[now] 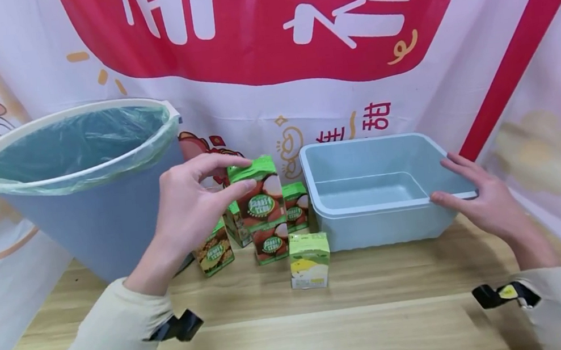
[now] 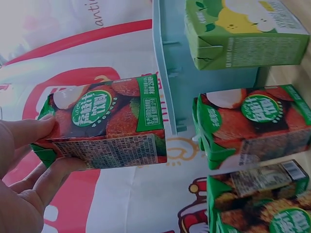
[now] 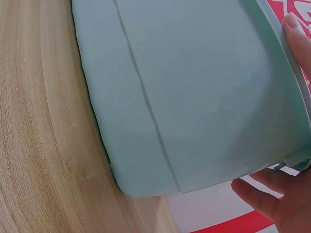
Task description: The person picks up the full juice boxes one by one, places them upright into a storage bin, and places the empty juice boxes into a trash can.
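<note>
My left hand (image 1: 188, 199) pinches the top end of a lychee juice box (image 1: 261, 204), green and red-brown, between thumb and fingers. In the left wrist view this juice box (image 2: 109, 124) is raised off the table, and its bottom end is free. Another lychee juice box (image 1: 271, 244) stands just below it, and a yellow-green juice box (image 1: 310, 263) in front to the right. At the right, my right hand (image 1: 489, 204) rests at the near right corner of a light-blue plastic bin (image 1: 383, 224). Its thumb lies on the front rim, other fingers by the side wall (image 3: 194, 97).
A tall blue-grey trash can (image 1: 106, 222) with a green liner stands at the left. Between it and the bin are a brown-and-green juice box (image 1: 215, 253) and another lychee juice box (image 1: 295, 210). A printed cloth (image 1: 248, 58) hangs behind the wooden table (image 1: 328, 335).
</note>
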Demonstrator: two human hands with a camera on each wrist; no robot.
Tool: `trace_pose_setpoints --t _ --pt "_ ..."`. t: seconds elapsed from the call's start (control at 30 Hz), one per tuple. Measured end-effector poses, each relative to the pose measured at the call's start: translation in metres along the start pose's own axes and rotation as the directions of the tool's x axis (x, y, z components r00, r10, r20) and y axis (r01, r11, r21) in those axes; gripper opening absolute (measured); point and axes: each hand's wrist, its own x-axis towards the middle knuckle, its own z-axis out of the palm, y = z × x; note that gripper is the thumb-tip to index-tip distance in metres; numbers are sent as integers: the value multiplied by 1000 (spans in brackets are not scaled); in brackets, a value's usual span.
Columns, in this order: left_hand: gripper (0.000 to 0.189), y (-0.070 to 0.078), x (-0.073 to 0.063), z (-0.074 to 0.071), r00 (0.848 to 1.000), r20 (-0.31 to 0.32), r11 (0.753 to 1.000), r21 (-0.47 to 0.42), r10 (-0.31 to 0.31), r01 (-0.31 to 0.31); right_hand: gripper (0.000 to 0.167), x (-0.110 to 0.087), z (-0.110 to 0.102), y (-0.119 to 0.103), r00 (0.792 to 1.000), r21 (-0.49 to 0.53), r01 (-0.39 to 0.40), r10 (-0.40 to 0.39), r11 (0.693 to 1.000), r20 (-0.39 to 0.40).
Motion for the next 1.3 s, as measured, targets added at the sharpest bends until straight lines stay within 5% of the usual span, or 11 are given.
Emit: trace_pose_setpoints --t 0.33,0.7,1.3 --pt "28 9 33 22 999 2 997 -72 32 -32 82 1 1 0 1000 0 -1 1 1000 3" --pt "29 20 63 53 1000 9 985 -172 4 -2 82 2 2 0 1000 -2 -10 10 1000 7" --pt "25 33 89 116 996 26 946 -312 -88 91 80 1 1 1 1000 2 -20 20 1000 13"
